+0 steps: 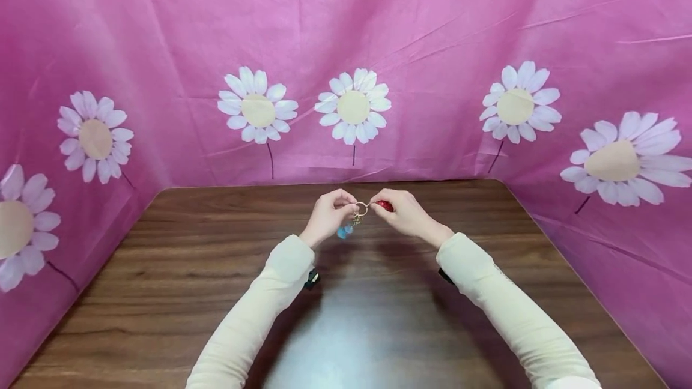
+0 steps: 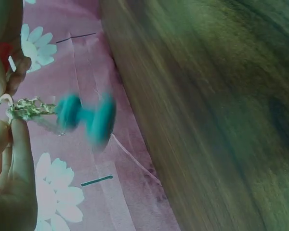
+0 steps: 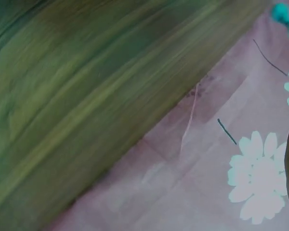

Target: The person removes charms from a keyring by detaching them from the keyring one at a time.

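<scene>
the gold ring (image 1: 367, 210) is up over the far part of the wooden table (image 1: 189, 293), between the two hands. the left hand (image 1: 327, 215) pinches its left side with thumb and fingers; the right hand (image 1: 404, 212), just right of it, has its fingers curled round a red thing (image 1: 385, 205). whether the right fingertips also grip the ring or some small link beside it, i can't tell.

the likeliest trouble is a slip: the ring is thin and held only at the fingertips, so a sideways tug from the right could pull it free and drop it on the table. the blue charm (image 1: 344, 231), hanging below on a gold chain (image 1: 356, 219), looks blurred in the left wrist view; if it swings, it could twist the ring or get in the fingers' way.

the head view shows the ring's round outline and both hands. the left wrist view adds the charm's two lobes and a white patch by the red thing. the right wrist view catches only a hand's edge, the charm and a sliver of ring at the right border.
</scene>
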`<state>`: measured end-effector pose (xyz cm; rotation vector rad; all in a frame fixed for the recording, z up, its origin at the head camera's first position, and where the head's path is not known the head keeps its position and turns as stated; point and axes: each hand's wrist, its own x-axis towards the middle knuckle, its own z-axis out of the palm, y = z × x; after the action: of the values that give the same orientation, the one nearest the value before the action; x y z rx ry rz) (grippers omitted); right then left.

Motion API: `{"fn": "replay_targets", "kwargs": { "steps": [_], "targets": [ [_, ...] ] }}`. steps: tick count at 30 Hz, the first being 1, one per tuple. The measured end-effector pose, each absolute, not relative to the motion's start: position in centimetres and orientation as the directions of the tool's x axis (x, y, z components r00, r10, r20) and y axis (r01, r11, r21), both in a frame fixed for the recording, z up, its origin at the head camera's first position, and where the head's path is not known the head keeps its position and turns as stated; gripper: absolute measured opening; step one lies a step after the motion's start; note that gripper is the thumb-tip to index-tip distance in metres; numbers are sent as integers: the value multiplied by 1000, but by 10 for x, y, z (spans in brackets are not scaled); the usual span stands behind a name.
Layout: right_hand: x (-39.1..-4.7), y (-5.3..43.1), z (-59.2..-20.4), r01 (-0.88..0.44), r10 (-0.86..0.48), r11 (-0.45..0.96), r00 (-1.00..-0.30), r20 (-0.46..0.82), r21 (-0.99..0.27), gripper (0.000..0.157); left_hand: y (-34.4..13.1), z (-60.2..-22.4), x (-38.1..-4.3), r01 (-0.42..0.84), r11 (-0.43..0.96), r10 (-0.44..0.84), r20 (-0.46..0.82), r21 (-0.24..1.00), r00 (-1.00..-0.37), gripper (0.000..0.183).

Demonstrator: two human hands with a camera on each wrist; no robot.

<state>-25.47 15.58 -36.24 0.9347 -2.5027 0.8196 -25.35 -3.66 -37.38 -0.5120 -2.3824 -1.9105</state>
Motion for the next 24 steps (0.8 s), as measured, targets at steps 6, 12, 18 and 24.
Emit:
{"fn": "replay_targets", "kwargs": {
  "steps": [6, 12, 18, 24],
  "targets": [
    [-252, 151, -357, -749, -610, 629, -642, 465, -209, 10, -43, -373, -248, 295, 244, 263, 229, 924, -937, 9],
    [-246, 149, -351, -706, -604, 614, -709, 365, -353, 4, -44, -374, -245, 296, 269, 333, 200, 916, -921, 8],
    [-242, 144, -349, -497, -506, 588, -842, 190, -638, 7, -40, -371, -239, 301, 273, 353, 195, 914, -915, 10],
    [-237, 139, -355, -399, -450, 528, -880, 152, -750, 9, -39, -365, -224, 301, 251, 364, 199, 920, -910, 13]
  ]
}}
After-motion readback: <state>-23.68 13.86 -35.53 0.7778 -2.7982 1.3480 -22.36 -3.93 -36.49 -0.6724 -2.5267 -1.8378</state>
